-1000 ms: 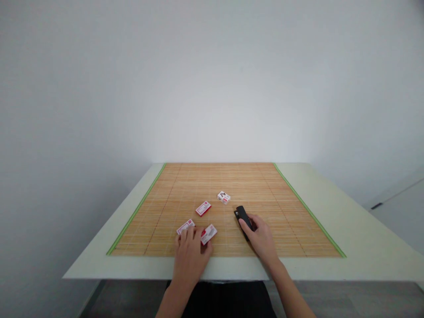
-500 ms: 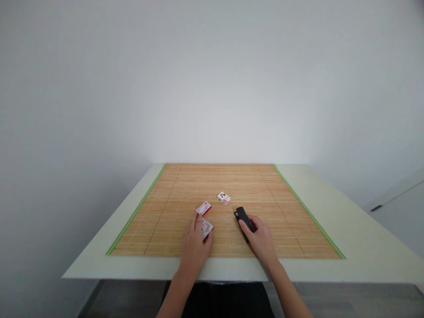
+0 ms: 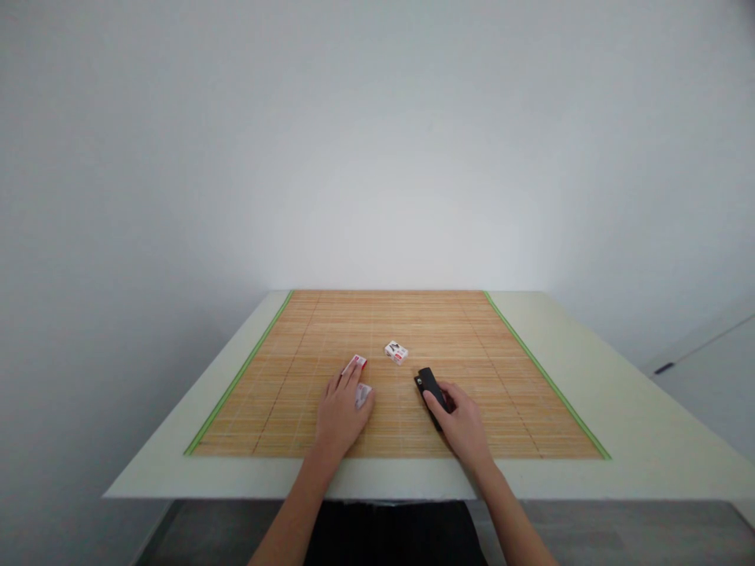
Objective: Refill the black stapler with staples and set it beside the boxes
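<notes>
1. Plain, pale wall stands behind a smooth whitish surface; grey flooring shows below its near edge, along with dark clothing on the person's lap.
2. One mat of thin, slatted, bamboo-like strips covers the middle, finished with two narrow green borders.
3. Compared with a second ago, the left hand reaches farther forward. It now overlaps the far red-and-white box, which then lay uncovered beyond the fingers.
4. Farther forward too is the near red-and-white box, showing between the left thumb and fingers, close to the far one.
5. Two red-and-white boxes are visible now, against three at first; the third has gone from sight.
6. Palm down, the left hand lies over these small, flat, rectangular cartons; whether it grips them or merely rests there, I cannot tell.
7. One stapler, black, long and narrow, sits on the mat to the right, held by the right hand, thumb and fingers around its sides. Both have barely changed place.
8. One white box with dark and red printing lies beyond them, untouched, between the two hands.
</notes>
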The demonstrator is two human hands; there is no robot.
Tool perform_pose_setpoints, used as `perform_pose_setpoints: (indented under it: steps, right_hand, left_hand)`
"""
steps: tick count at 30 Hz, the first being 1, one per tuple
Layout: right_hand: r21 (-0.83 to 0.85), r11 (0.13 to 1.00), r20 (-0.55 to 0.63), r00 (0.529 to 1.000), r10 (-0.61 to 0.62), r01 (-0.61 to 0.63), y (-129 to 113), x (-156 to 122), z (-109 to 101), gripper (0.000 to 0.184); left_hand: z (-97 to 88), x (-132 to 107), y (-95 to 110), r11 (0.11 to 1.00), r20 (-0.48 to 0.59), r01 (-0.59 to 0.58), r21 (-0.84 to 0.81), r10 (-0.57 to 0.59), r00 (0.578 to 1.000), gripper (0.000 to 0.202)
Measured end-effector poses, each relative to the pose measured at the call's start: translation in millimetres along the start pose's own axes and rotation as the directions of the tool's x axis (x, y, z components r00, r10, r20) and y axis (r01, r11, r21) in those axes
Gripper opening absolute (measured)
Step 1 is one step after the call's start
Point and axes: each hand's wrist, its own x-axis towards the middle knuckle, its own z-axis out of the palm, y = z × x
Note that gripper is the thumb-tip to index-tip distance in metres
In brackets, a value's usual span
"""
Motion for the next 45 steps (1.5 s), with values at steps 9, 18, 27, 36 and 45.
perform_pose_setpoints:
  steps: [9, 18, 27, 36, 45]
  right_hand:
    - [-0.010, 1.000, -0.005, 1.000, 0.004, -0.004, -1, 0, -1, 0.053]
    - [-0.054, 0.999, 0.036, 0.999, 0.008, -0.006, -6, 1, -1, 0.052]
    - [-0.062, 0.998, -0.004, 1.000, 0.008, -0.008, -7, -2, 3, 0.052]
    - [-0.013, 1.000, 0.000, 1.000, 0.017, -0.017, -6, -2, 1, 0.050]
    - [-0.034, 0.998, -0.035, 0.998, 0.048, -0.049, -6, -3, 2, 0.047]
  left_hand:
    - [-17.1, -12, -24, 0.987, -0.093, 0.160, -0.012, -0.161, 0.983, 0.051]
    - [-23.7, -11, -46, 0.971, -0.163, 0.238, 0.039, -0.229, 0.960, 0.052]
    - [-16.9, 10, -8, 0.982, -0.175, 0.186, 0.032, -0.177, 0.969, 0.042]
    - [37.9, 87, 62, 0.996, 0.067, -0.058, -0.074, 0.063, 0.996, 0.041]
    - [-14.4, 74, -38, 1.000, 0.117, -0.010, -0.019, 0.012, 0.993, 0.051]
